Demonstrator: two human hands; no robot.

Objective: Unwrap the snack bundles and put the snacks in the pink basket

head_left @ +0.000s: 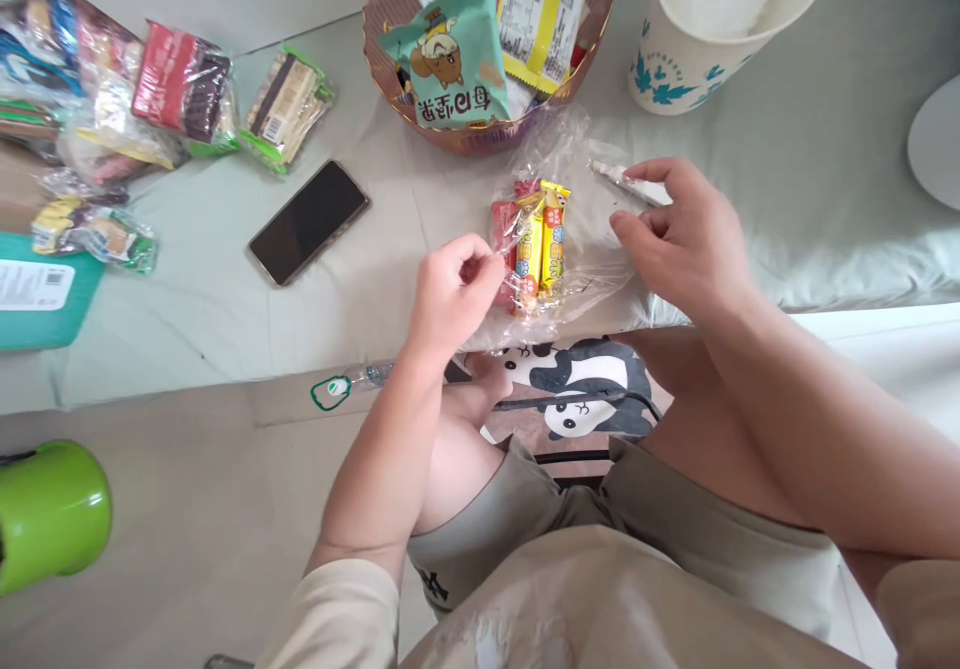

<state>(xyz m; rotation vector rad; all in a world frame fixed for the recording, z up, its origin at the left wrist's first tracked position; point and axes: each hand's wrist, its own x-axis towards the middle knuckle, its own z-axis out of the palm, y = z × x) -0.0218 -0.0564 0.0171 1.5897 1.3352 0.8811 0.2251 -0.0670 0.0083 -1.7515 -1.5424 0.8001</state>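
Note:
My left hand (461,289) is closed in a pinch at the left edge of a clear plastic bag (600,259). Inside or under the film, several yellow snack bars (553,239) lie beside red packets (504,224). To the right of the bag, my right hand (686,234) has its thumb and index finger around a slim grey-white object (616,177), whose kind is unclear. Its far end points left over the bag; the rest disappears between my fingers.
Behind the bag stands a pinkish basket (480,139) with snack packets, including a green pouch (450,54). A paper tub (667,74) is at the back right. Leftward are a phone (309,222), wrapped snacks (180,84) and a teal box (79,299). A green bin (56,514) stands below.

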